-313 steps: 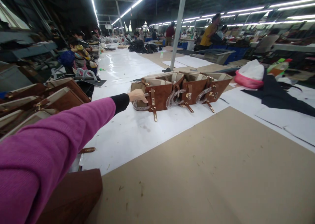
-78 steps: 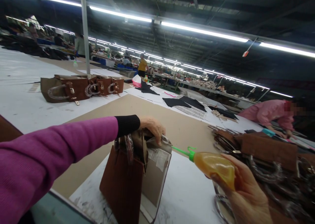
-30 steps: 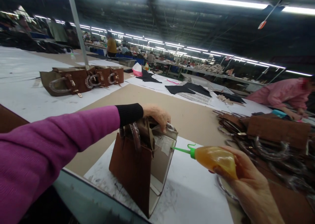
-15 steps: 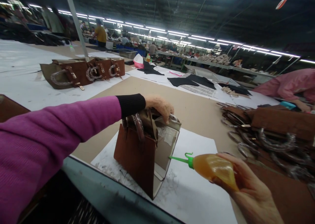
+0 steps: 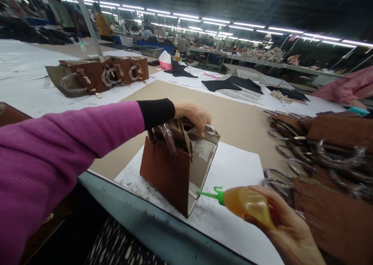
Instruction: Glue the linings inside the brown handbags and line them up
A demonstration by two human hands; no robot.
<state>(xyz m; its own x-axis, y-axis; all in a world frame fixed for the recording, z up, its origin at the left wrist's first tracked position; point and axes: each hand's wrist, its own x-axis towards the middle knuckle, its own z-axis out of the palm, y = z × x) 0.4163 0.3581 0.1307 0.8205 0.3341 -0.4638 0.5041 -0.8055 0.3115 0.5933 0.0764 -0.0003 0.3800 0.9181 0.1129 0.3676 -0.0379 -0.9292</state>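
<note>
A brown handbag (image 5: pixel 167 171) stands on a white sheet in front of me, its beige side open toward the right. My left hand (image 5: pixel 196 116) reaches over the top and grips the bag's upper edge, fingers bent down inside; part of the grip is hidden. In my right hand (image 5: pixel 279 218) is a squeeze bottle (image 5: pixel 246 204) of amber liquid, held on its side. Its green nozzle tip is at the lower part of the bag's open side edge; whether it touches I cannot tell. One plastic-wrapped handle (image 5: pixel 169 140) hangs on the bag's front.
Several finished-looking brown bags (image 5: pixel 101 76) stand in a row at back left. A pile of brown bag pieces with wrapped handles (image 5: pixel 335 156) lies at right. Black pieces (image 5: pixel 221 84) lie farther back. A co-worker's pink sleeve (image 5: pixel 346 88) shows at far right. The blue-grey table edge (image 5: pixel 140 210) runs close to me.
The nozzle tip has moved down along the bag's open side edge toward its lower corner. My left hand keeps its grip on the bag. The view has shifted slightly.
</note>
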